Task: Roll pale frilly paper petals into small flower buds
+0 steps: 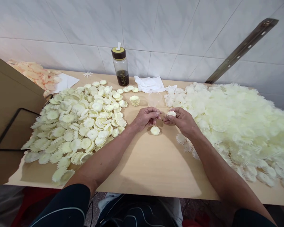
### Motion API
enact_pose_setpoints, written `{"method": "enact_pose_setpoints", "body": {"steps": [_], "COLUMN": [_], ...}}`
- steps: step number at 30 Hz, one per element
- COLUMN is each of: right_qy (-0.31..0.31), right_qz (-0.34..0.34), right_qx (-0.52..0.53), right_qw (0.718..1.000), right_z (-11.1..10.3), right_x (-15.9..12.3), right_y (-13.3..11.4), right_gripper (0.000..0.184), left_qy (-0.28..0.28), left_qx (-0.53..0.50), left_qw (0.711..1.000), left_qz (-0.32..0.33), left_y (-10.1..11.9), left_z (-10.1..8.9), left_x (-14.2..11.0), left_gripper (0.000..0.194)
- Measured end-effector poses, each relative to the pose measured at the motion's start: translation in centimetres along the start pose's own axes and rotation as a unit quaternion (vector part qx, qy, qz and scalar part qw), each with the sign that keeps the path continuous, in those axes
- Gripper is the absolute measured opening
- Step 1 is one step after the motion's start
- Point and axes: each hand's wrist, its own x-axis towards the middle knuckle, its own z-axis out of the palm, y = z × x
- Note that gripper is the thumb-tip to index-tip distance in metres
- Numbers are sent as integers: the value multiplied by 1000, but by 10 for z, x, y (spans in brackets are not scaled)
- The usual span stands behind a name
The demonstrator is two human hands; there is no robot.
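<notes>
My right hand [181,119] pinches a small pale flower-shaped piece [171,113] with notched edges between thumb and fingers. Just to its left, my left hand [148,117] has its fingertips pressed together; whatever is in them is too small to make out. The two hands are close but apart. On the table below them lies a single cream flower piece [155,130]. A short stack of nested flower pieces [134,101] stands behind my left hand.
Cupped cream flower pieces [85,123] are heaped at left, and a bigger pile of paler ones [241,123] at right. At the back stand a drink bottle [120,66] and crumpled tissue [150,84]. A cardboard box [11,119] borders the left; a metal strip [241,52] leans on the wall.
</notes>
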Motion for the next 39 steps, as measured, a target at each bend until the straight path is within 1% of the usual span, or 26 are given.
{"method": "enact_pose_setpoints", "body": {"steps": [4,7,10,14,18,23,25,28,31,37,39], "right_qy": [21,31,23,5,-21,-83,-94,-63,-33,-5,2], "right_qz": [28,36,37,30,9,12,9,-3,-15,-20,-16], "right_qx": [0,-10,-14,-25,-33,-31,-30,-59,-103,-226,-238], "right_qw": [999,999,999,999,999,996,995,996,994,974,971], "right_z": [-7,-11,-11,-11,-11,-11,-11,-11,-9,0,3], "right_x": [4,6,6,6,5,1,0,0,-2,-8,-8], "right_y": [4,4,4,5,4,1,0,-2,-4,-10,-10], "right_gripper": [50,48,47,44,43,39,37,36,40,51,53], "left_qy": [-2,1,3,5,9,7,4,1,-1,0,1], "left_qx": [8,10,8,6,6,10,9,5,3,4,5], "left_qw": [1000,1000,1000,1000,1000,1000,1000,1000,1000,1000,1000], "left_qz": [-5,-6,-5,-4,-8,-5,-4,-7,-7,-10,-9], "left_y": [-1,-1,0,1,2,3,4,3,3,3,4], "left_z": [-2,-3,-2,-1,0,0,0,0,-1,0,0], "left_x": [1,1,1,1,1,1,1,0,0,-1,-1], "left_gripper": [38,39,39,40,40,38,37,37,37,37,37]}}
